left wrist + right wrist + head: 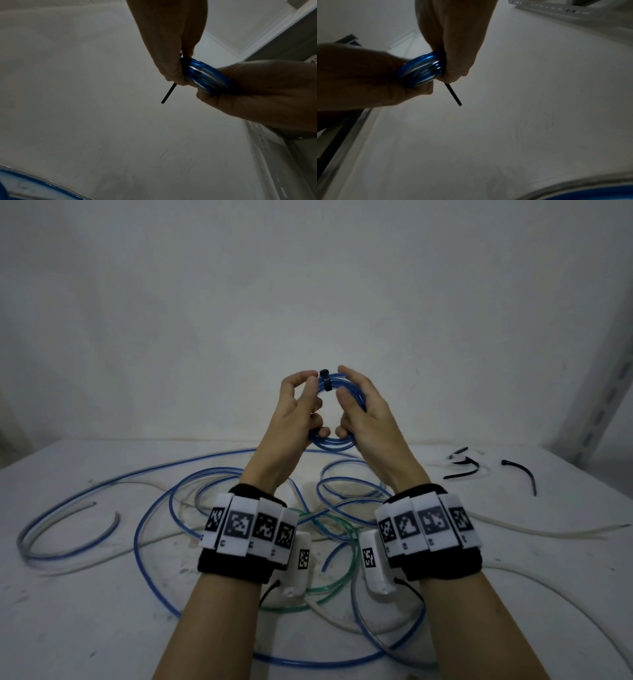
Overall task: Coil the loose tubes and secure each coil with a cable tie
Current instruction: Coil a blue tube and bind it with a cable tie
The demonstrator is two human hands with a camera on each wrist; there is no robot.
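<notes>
Loose blue tubes (161, 510), a green tube (337, 542) and pale clear ones (534, 530) sprawl in loops over the scuffed white surface (85, 628); spare black cable ties (460, 463) lie at its far right. Above them, the left hand (296, 414) and right hand (363, 412) each have a grip clenched around the glossy blue coil (330, 441), held up off the surface. A black cable tie (324, 378) wraps its top. Only the wrist views show the tie's thin straight tail (169, 93) poking out from the left fingers (171, 70).

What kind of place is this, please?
Probably a plain workshop or test bench: a scuffed white table against a bare wall, a slotted metal shelf upright, loose tubes and spare black cable ties.
</notes>
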